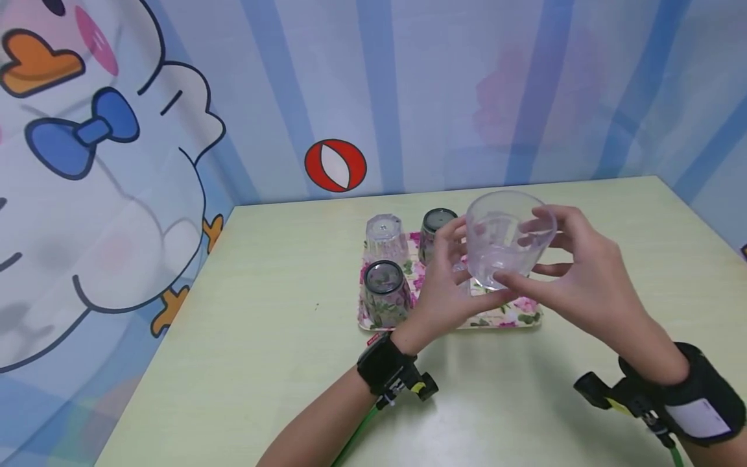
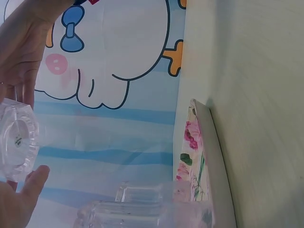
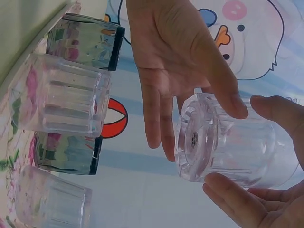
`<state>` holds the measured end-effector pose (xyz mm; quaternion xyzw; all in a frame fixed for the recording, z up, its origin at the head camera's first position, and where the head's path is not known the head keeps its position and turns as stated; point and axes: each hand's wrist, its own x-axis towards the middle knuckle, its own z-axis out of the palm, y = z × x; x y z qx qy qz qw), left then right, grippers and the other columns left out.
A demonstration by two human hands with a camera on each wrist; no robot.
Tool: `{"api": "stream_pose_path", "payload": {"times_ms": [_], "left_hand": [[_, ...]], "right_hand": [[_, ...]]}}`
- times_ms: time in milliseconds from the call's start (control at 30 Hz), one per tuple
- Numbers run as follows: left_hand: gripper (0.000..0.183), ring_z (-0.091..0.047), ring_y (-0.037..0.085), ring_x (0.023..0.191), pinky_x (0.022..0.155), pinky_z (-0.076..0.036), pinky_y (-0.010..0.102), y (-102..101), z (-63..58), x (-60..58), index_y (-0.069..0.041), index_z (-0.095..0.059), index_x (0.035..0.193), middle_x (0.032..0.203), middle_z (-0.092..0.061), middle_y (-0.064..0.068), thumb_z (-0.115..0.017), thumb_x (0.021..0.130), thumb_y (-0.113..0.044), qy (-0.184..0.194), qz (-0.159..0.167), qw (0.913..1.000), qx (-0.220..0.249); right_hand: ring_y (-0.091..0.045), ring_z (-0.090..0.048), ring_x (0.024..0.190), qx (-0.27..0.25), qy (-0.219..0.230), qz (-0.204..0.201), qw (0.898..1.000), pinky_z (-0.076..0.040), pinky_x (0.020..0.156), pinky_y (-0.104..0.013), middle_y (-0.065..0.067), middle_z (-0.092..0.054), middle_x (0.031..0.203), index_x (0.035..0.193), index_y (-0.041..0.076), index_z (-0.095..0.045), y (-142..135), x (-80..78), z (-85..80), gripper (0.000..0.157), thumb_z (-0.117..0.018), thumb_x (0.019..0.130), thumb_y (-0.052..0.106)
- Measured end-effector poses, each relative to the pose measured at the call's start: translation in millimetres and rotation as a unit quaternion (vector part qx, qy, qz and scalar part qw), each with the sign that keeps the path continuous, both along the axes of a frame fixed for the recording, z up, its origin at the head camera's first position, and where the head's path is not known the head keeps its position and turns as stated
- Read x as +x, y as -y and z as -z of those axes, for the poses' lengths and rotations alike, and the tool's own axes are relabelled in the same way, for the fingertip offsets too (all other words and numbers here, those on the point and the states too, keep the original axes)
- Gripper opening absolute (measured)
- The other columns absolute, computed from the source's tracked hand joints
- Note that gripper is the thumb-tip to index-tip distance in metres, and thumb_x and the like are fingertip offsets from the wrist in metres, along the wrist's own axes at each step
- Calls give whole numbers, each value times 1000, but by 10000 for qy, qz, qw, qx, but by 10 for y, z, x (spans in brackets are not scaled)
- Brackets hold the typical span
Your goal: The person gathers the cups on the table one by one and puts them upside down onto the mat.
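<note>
A clear faceted tumbler (image 1: 490,243) is held up above the table, tilted, its wide mouth towards the head camera. My right hand (image 1: 589,279) grips it from the right, thumb low on the wall and fingers along the far side. My left hand (image 1: 434,292) is at its left side, thumb near the base. In the right wrist view, the left hand's fingers (image 3: 152,118) are mostly straight and reach past the thick base. Behind the hands lies a floral tray (image 1: 513,319) carrying upside-down tumblers: smoky grey ones (image 1: 387,295) and clear ones (image 1: 385,239).
The pale table (image 1: 280,337) runs back to a blue striped wall (image 1: 432,97). A cartoon duck (image 1: 105,227) covers the left side wall. Each wrist wears a black band (image 1: 385,366) with a small camera and green cable. The left hand partly hides the tray.
</note>
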<state>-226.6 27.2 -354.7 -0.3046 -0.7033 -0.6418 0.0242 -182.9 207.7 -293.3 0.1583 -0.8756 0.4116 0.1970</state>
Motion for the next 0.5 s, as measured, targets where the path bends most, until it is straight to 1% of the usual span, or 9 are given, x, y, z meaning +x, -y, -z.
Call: {"api": "stream_pose_path", "payload": {"times_ms": [100,233,400,500], "left_hand": [[98,-45,24,135,104,-50,29,8,6,-11,-25,-18,147,149,-33,9,-79,74,-2,-38,-102,9999,129],[94,-44,25,137,105,-49,29,27,12,-15,-21,-19,146,149,-36,10,-77,75,1,-82,-128,9995,264],[91,-45,25,135,103,-51,28,42,19,-24,-18,-21,145,146,-42,12,-75,75,3,-216,-110,9990,385],[90,-46,24,134,101,-52,26,47,22,-30,-19,-21,145,146,-43,13,-75,76,3,-245,-124,9988,399]], "right_hand": [[-35,-66,99,21,6,-6,10000,-47,70,3,-14,-61,123,139,9,-41,32,2,-12,87,-88,66,20],[-35,-66,101,18,25,-40,10000,-51,70,-1,-14,-61,124,140,10,-41,65,-7,-23,88,-88,67,21],[-36,-66,101,39,13,-71,10000,-57,70,-11,-14,-61,123,141,10,-40,91,-24,-35,88,-87,68,21],[-37,-66,102,12,41,-92,9999,-58,70,-14,-14,-61,123,141,9,-40,102,-35,-35,88,-87,68,22]]}}
